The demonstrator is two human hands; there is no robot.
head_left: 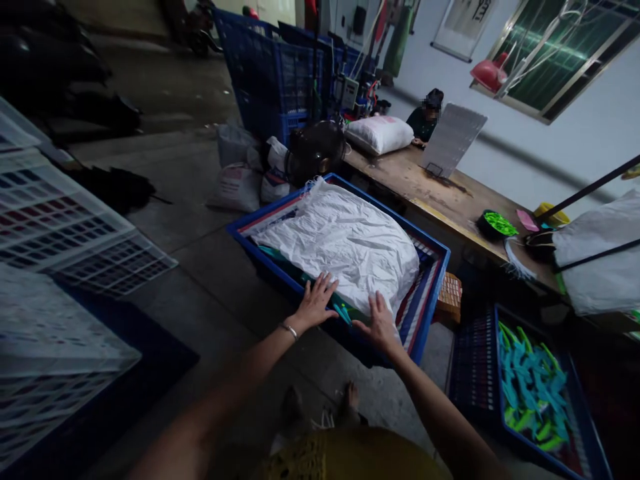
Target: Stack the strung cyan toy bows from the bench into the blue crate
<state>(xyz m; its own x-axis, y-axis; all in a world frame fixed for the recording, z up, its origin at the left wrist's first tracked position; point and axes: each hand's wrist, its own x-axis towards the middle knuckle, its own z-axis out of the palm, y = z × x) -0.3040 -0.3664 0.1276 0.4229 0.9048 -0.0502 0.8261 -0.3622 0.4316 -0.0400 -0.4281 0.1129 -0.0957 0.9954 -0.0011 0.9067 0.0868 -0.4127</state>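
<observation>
A large white woven sack (355, 237) lies flat across a blue plastic crate (435, 293) in front of me. Along the near side of the sack, my left hand (315, 305) rests with its fingers spread, a bracelet on the wrist. My right hand (381, 325) lies at the sack's near right corner, fingers stretched out and apart. Between the two hands a small teal plastic piece (343, 312) shows at the crate's near edge. More dark teal material peeks out under the sack's left edge; what it is I cannot make out. Striped cloth lines the crate.
At right, a blue crate (480, 360) holds several teal and green plastic pieces (533, 387). White crates (75, 220) are stacked at left. Behind stands a long wooden table (400, 170) with a stuffed sack (380, 133) and a person (424, 123) beyond it. Tall blue crates (270, 73) stand further back.
</observation>
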